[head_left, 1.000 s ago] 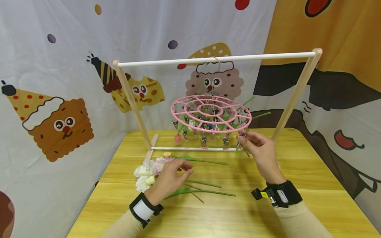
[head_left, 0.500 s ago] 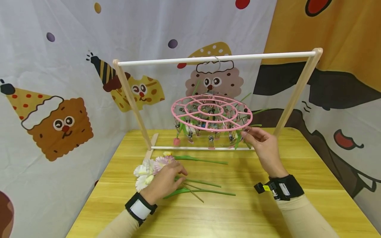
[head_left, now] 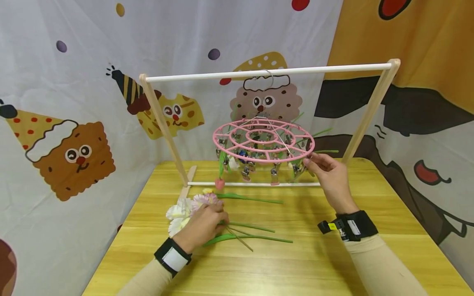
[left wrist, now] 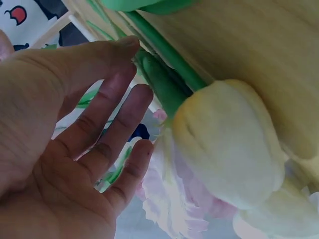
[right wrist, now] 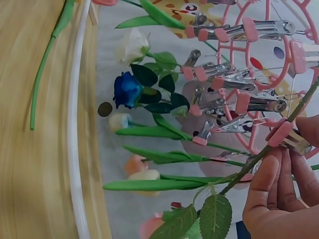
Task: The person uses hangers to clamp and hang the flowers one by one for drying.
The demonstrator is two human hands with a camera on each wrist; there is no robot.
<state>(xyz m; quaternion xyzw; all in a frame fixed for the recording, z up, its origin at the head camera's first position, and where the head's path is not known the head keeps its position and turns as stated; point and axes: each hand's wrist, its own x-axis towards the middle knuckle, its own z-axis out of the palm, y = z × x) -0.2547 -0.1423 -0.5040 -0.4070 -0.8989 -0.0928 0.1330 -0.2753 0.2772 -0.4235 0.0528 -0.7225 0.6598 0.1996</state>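
Note:
My left hand [head_left: 203,226] is low over the loose flowers on the table. In the left wrist view its thumb and index fingertip pinch the green stem of a cream tulip [left wrist: 224,149], beside a pale pink ruffled flower [left wrist: 169,194]. My right hand [head_left: 331,174] is at the right rim of a pink round clip hanger [head_left: 268,160]. There it grips a metal clip with pink tips [right wrist: 281,134], which has a leafy stem [right wrist: 239,177] between its jaws. Other clips on the hanger bear head-down flowers, among them a blue rose [right wrist: 127,89].
The hanger's hook hangs from the white top bar [head_left: 207,76] of a wooden stand [head_left: 370,117]. A white lower bar [right wrist: 77,99] crosses just above the table. White flowers [head_left: 178,210] and green stems [head_left: 255,237] lie by my left hand. A printed cloth [head_left: 185,37] hangs behind.
My left hand has moved left and down, and its fingers have closed on a stem. The hanger has turned a little. My right hand has shifted slightly right and up, staying at the rim.

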